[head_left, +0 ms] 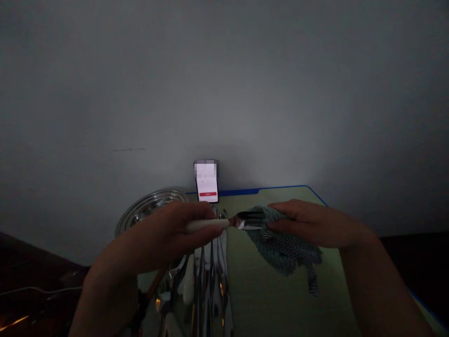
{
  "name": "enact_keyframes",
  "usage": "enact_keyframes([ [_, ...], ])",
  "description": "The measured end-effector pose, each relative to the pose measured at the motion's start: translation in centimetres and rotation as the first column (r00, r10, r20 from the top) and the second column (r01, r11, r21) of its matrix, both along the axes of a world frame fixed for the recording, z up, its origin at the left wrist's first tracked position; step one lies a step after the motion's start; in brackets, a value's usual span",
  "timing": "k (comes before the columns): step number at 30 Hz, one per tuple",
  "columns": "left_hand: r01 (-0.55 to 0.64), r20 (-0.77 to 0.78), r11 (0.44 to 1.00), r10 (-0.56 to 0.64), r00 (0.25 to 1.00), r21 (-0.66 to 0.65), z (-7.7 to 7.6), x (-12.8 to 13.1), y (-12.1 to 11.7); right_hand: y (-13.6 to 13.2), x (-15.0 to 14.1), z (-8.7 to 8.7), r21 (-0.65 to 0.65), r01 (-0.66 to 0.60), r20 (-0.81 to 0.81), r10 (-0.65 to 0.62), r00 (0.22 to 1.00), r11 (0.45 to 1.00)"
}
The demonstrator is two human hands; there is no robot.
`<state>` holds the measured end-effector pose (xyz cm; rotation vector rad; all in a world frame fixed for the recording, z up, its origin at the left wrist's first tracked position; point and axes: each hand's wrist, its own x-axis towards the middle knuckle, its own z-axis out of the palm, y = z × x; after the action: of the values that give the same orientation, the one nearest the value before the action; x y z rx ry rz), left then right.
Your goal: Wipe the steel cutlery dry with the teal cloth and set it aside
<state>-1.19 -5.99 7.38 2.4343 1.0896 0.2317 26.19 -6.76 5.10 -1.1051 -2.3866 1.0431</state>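
Note:
A fork (242, 221) with a pale handle lies level in the air over the table. My left hand (182, 229) is closed round its handle, thumb and fingers pressed along it. My right hand (305, 222) pinches a grey-green checked cloth (287, 252) at the tips of the tines, which the cloth partly covers. The cloth's loose end hangs down below my right hand. Beneath my left hand, several pieces of cutlery (210, 281) lie side by side, mostly metal, some with pale handles.
A lit phone (206, 182) leans upright against the grey wall (224, 93). Round metal plates or trays (150, 206), partly hidden by my left arm, stand at the table's back left. The pale table (280, 304) has a blue edge. Dark clutter with a thin cable lies at lower left.

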Motion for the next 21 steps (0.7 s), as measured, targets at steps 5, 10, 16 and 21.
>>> enact_keyframes([
  [5, -0.031, 0.083, 1.0, 0.031, 0.996, 0.001, 0.0, 0.2, 0.4, 0.3, 0.4, -0.3, -0.09, 0.059, -0.167, -0.073, 0.983, 0.994],
  [10, -0.023, 0.142, 0.999, 0.028, 0.99, -0.038, 0.0, 0.7, 0.6, 0.6, -0.7, -0.6, -0.003, 0.197, -0.271, -0.19, 0.944, 0.98],
  [16, -0.04, 0.095, 0.999, 0.038, 0.995, 0.022, -0.1, 1.7, 0.3, 0.9, -2.8, -0.7, 0.127, 0.32, -0.242, -0.284, 0.928, 0.939],
  [21, -0.041, 0.029, 0.996, 0.039, 0.999, 0.076, -0.3, 2.1, 0.2, 1.2, -3.7, -1.2, 0.212, 0.408, -0.168, -0.378, 0.911, 0.888],
])
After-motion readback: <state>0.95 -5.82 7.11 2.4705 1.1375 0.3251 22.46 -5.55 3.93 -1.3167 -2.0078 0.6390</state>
